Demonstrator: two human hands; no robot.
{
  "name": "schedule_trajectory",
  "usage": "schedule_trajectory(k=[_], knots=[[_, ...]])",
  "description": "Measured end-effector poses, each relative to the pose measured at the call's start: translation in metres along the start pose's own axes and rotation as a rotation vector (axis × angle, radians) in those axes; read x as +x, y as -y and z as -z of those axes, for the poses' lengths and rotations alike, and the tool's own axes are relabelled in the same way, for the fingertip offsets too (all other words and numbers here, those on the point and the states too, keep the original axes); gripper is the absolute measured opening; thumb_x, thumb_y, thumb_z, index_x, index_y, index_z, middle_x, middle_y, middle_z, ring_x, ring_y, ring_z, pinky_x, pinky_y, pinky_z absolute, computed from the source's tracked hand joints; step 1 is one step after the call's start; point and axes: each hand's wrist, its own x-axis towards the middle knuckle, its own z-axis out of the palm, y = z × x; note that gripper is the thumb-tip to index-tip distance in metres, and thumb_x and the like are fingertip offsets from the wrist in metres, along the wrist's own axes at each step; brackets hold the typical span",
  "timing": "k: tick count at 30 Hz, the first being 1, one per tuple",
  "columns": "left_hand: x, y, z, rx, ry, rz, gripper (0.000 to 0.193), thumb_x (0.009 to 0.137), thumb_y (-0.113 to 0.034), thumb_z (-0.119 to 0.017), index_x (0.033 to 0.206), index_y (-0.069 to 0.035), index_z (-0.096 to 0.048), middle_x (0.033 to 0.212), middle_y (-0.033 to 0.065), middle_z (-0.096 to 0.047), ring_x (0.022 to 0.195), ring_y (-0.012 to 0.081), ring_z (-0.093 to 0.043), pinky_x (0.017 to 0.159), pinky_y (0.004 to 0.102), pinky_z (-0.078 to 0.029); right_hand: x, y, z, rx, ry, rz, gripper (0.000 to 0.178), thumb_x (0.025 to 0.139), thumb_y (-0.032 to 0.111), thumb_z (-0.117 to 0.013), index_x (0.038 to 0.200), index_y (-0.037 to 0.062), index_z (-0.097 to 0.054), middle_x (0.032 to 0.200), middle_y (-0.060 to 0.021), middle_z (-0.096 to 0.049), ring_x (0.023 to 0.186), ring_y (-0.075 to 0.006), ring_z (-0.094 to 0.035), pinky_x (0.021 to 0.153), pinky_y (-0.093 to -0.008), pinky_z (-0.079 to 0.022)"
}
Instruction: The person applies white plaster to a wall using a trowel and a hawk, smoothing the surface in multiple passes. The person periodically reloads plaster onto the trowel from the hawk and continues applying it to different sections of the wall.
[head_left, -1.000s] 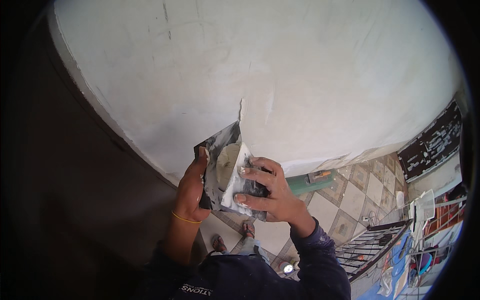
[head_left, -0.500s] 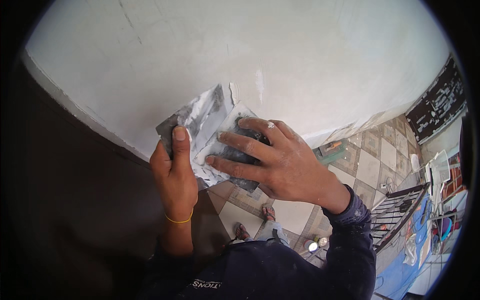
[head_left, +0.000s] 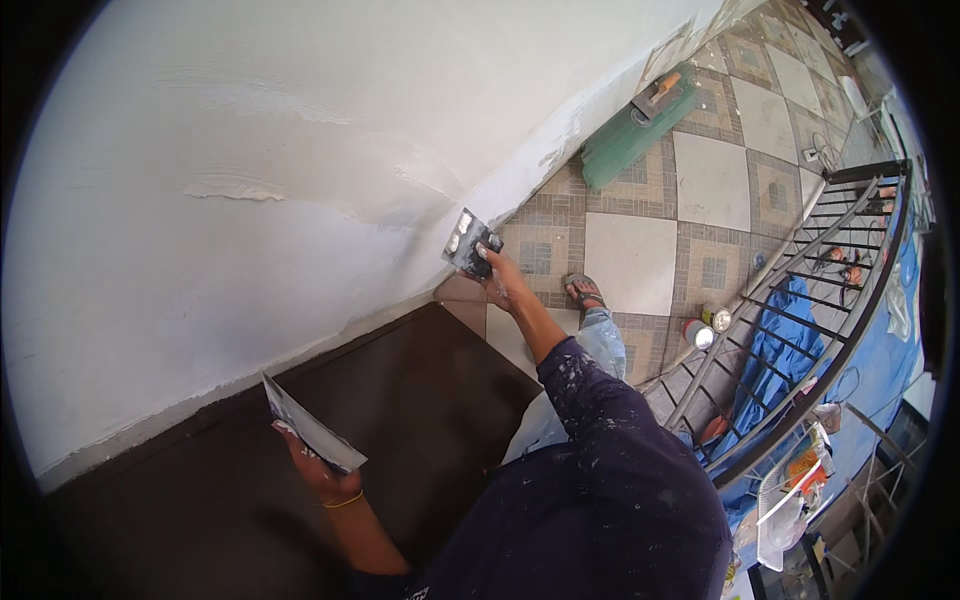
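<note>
The person's left hand [head_left: 328, 482], near the foot of the wall [head_left: 300, 110], grips a flat plate [head_left: 316, 434], its fingers partly hidden behind it. To its right, the right hand [head_left: 503, 283] is closed around a smeared scraper [head_left: 463, 241], close to the wall; whether they touch cannot be told. Next, a green board [head_left: 612, 155] bearing a trowel [head_left: 662, 92] lies beside the wall. Two cans [head_left: 698, 334] and a railing [head_left: 862, 305] stand farther from the wall.

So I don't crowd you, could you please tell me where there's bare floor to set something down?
The pale tile between the green board, foot and cans is bare; it's crowded beyond the railing, with blue sheeting and clutter.
</note>
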Motion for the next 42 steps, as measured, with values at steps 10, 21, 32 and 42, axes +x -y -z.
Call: schedule_trajectory(k=[10, 21, 32, 42], knots=[[-0.057, 0.029, -0.019, -0.734, -0.193, 1.154, 0.037, 0.097, -0.046, -0.048, 0.101, -0.011, -0.060, 0.068, 0.0047, -0.065, 0.049, 0.0187, -0.064, 0.041, 0.0310, -0.054, 0.135, -0.044, 0.044, 0.178, -0.398, 0.119, 0.033, 0.093, 0.016, -0.055, 0.124, 0.0078, -0.050, 0.114, -0.0048, -0.059, 0.101, -0.0182, -0.059, 0.090, -0.0352, -0.048], [-0.050, 0.045, -0.021, -0.784, -0.200, 1.115, 0.030, 0.097, -0.044, -0.051, 0.103, -0.016, -0.058, 0.067, 0.0010, -0.061, 0.052, 0.0153, -0.060, 0.045, 0.0284, -0.052, 0.114, -0.025, -0.061, -0.122, -0.424, 0.337, 0.052, 0.096, 0.018, -0.042, 0.143, -0.0001, -0.027, 0.141, -0.0175, -0.036, 0.130, -0.0284, -0.037, 0.109, -0.0366, -0.027], [-0.039, 0.054, -0.017, -0.721, 0.016, 0.968, 0.041, 0.097, -0.045, -0.049, 0.123, -0.013, -0.053, 0.102, -0.0003, -0.062, 0.095, 0.0141, -0.061, 0.079, 0.0321, -0.053, 0.000, 0.043, -0.283, -0.536, -0.538, 0.670, 0.048, 0.094, 0.015, -0.046, 0.136, -0.0064, -0.035, 0.122, -0.0216, -0.041, 0.113, -0.0350, -0.040, 0.099, -0.0436, -0.032], [-0.023, 0.032, -0.025, -1.035, 0.153, 0.846, 0.046, 0.099, -0.046, -0.041, 0.126, -0.009, -0.050, 0.118, 0.0062, -0.060, 0.104, 0.0221, -0.059, 0.083, 0.0355, -0.049, -0.091, 0.075, -0.467, -0.779, -0.560, 1.134, 0.069, 0.080, 0.010, -0.068, 0.138, -0.0062, -0.032, 0.123, -0.0224, -0.042, 0.110, -0.0355, -0.041, 0.096, -0.0489, -0.031]])
